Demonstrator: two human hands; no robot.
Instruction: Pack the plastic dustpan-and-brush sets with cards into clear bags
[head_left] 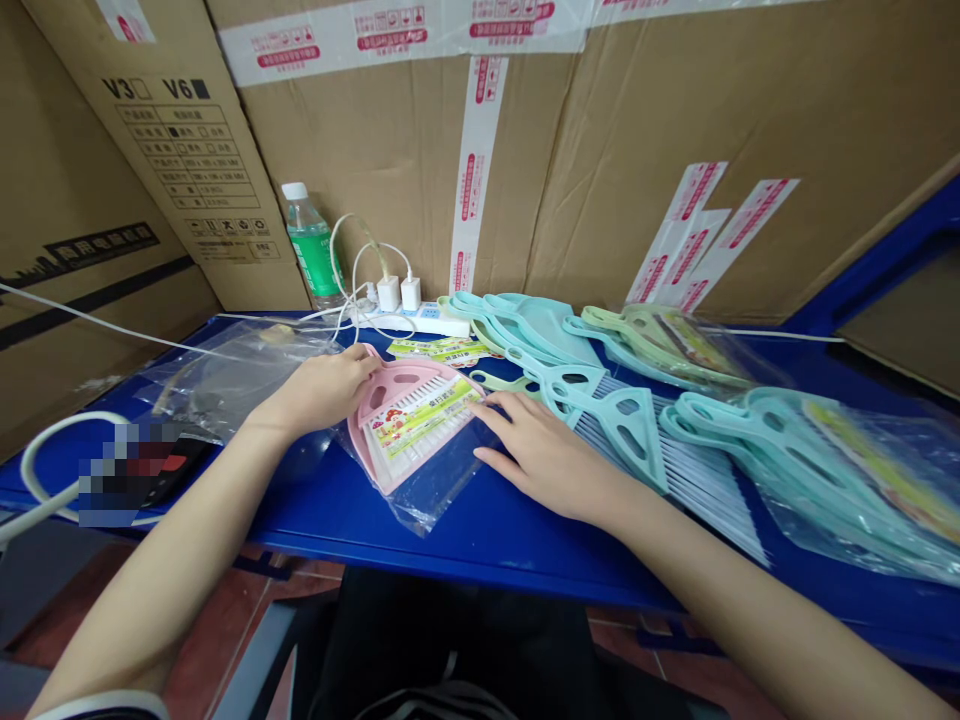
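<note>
A pink plastic dustpan (382,400) with a white-bristled brush and a yellow-green label card (420,425) lies in a clear plastic bag (427,505) at the middle of the blue table. My left hand (322,385) lies over the dustpan's upper end, fingers curled on its rim. My right hand (540,455) rests flat beside it, fingers spread on the bag, with the fingertips close to the label card. Just right of that hand lie mint-green dustpans with white brushes (626,430).
Bagged mint-green dustpan sets (817,470) crowd the right side. A power strip (416,318) with white chargers and a green-labelled water bottle (311,245) stand at the back, against cardboard boxes (397,150). A crumpled plastic bag (225,385) and white cable (67,465) lie left.
</note>
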